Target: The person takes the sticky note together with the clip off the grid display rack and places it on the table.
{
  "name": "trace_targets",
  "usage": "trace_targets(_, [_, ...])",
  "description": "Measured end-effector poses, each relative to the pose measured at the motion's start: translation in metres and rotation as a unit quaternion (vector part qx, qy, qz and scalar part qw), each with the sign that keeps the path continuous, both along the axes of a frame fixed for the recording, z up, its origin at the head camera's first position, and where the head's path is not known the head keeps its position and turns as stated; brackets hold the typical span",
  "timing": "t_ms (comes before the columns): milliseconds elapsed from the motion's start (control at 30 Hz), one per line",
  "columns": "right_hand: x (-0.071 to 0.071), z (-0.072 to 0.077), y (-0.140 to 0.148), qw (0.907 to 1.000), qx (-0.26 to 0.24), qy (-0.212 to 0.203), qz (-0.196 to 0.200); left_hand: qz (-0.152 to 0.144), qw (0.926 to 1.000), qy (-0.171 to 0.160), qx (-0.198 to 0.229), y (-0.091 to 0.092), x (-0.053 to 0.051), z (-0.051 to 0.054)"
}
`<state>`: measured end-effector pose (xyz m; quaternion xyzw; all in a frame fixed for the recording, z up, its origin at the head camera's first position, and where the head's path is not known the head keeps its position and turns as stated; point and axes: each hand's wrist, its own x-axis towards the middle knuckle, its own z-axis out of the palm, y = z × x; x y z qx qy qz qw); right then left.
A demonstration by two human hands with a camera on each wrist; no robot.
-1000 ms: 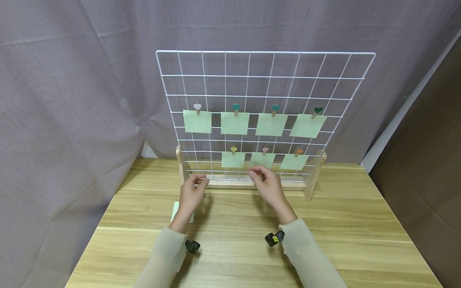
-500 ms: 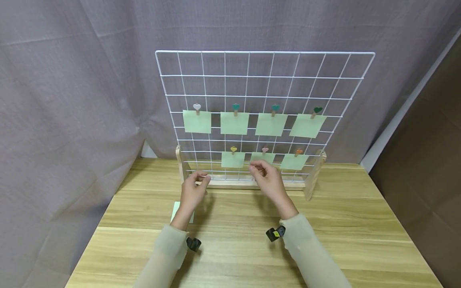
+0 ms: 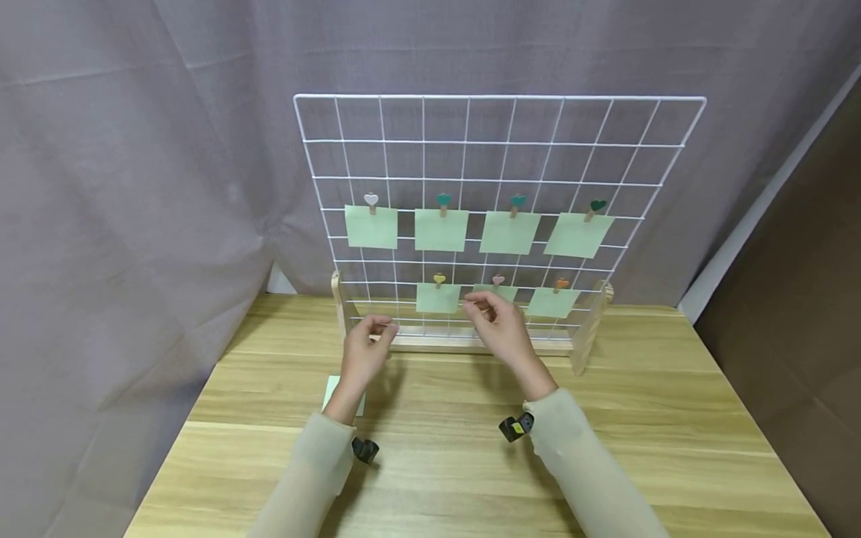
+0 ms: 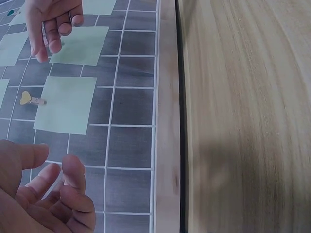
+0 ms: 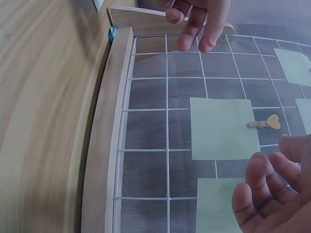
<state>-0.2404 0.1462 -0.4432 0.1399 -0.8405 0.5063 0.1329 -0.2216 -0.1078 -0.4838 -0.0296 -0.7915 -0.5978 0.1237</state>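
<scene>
Head view: seems nearly finished, with seven green notes (image 3: pixel 441 230) clipped to the wire grid (image 3: pixel 498 96) and a partly hidden loose note (image 3: pixel 332 387) left on the tabletop (image 3: pixel 444 433). Shows left hand (image 3: pixel 365 353) and right hand (image 3: pixel 501 325) relaxed, thumbs apart from fingers, pinching nothing visible.

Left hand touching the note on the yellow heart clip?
Apart. In the head view, the wire grid shows between the left hand and the note; the left wrist view also shows a gap.

wood-grain table (image 3: pixel 437 467) | wooden grid stand (image 3: pixel 430 344), toward back | pale green paper (image 3: pixel 332 385), left
</scene>
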Motion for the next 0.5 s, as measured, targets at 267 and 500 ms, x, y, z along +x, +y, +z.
trace_targets(267, [-0.0047,0.0036,-0.0055,0.9999,-0.009,-0.002,0.007,0.02,0.9989,0.011,-0.04,0.001,-0.0026,-0.0007])
trace_targets(500, [-0.0098,0.0035,-0.0093,0.9998,-0.006,0.005,0.019,0.013,0.9991,0.014,-0.038,0.0054,-0.0072,0.0015])
